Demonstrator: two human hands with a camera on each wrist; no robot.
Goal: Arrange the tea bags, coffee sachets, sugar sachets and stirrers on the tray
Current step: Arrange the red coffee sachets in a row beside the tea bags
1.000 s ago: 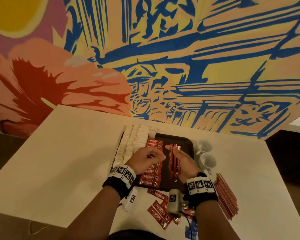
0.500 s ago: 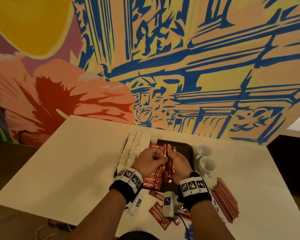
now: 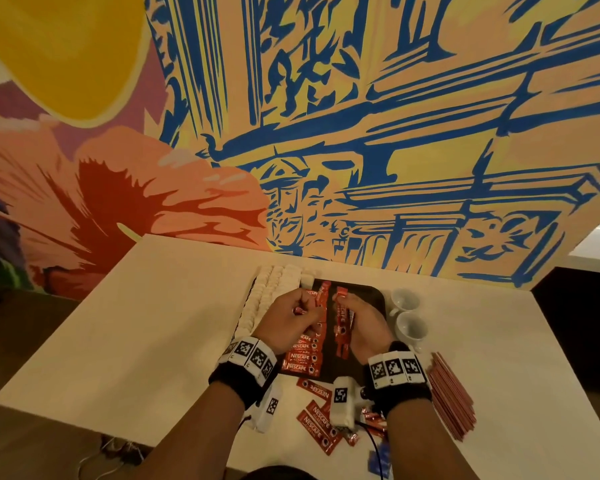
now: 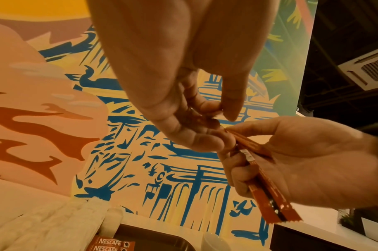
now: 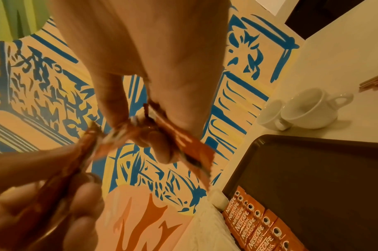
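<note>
I held both hands over the tray (image 3: 378, 299): left hand (image 3: 288, 322) pinching one coffee sachet (image 3: 321, 299), right hand (image 3: 362, 322) gripping a sachet bundle (image 3: 342, 323). Tray's 3 o'clock half lay bare; cups (image 3: 409, 327) stood beside that edge.

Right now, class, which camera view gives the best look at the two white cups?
The right wrist view: the two white cups lie large and sharp on the table beside the tray, handles visible. The head view shows them smaller, right of the tray. The left wrist view shows at most a pale sliver.

both hands raised close together, left hand (image 3: 289, 320) and right hand (image 3: 361, 323) each with fingers curled, pinching.
</note>
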